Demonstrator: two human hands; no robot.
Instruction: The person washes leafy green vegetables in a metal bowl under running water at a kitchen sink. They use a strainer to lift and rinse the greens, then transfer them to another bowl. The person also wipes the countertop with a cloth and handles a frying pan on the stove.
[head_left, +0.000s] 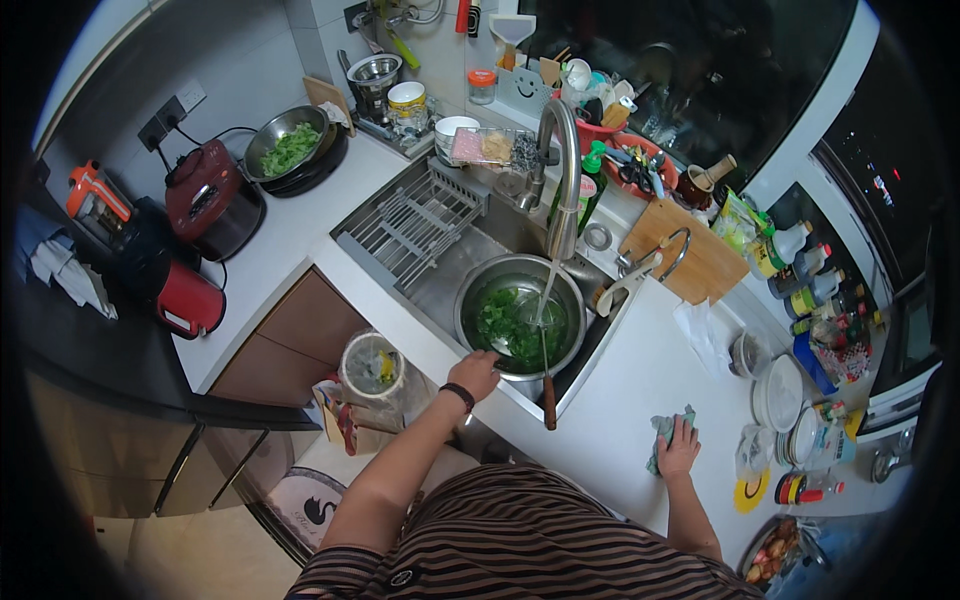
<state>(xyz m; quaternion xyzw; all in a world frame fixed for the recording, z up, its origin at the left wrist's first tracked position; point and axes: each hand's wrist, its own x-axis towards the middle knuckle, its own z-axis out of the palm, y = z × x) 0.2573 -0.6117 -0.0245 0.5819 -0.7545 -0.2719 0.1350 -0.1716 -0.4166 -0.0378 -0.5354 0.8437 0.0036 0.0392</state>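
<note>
My left hand (475, 375) rests at the sink's front edge, by the rim of a stainless steel bowl (463, 300); whether it grips the rim is unclear. Leafy greens (510, 319) lie in water inside the bowl, and water runs onto them from the faucet (564, 187). A wooden-handled utensil (550, 401) leans over the bowl's rim, its handle towards me. To the right, my right hand (679, 448) presses on a crumpled grey-green cloth (664, 435) on the white countertop (600, 382), with its fingers spread over the cloth.
A drying rack (420, 225) spans the sink's left part. Beyond the counter's left stretch, a pan of greens (291, 150) stands near a pressure cooker (210, 199). A cutting board (686, 251), stacked plates (778, 394) and bottles (780, 251) line the right side. A lined bin (373, 365) stands below.
</note>
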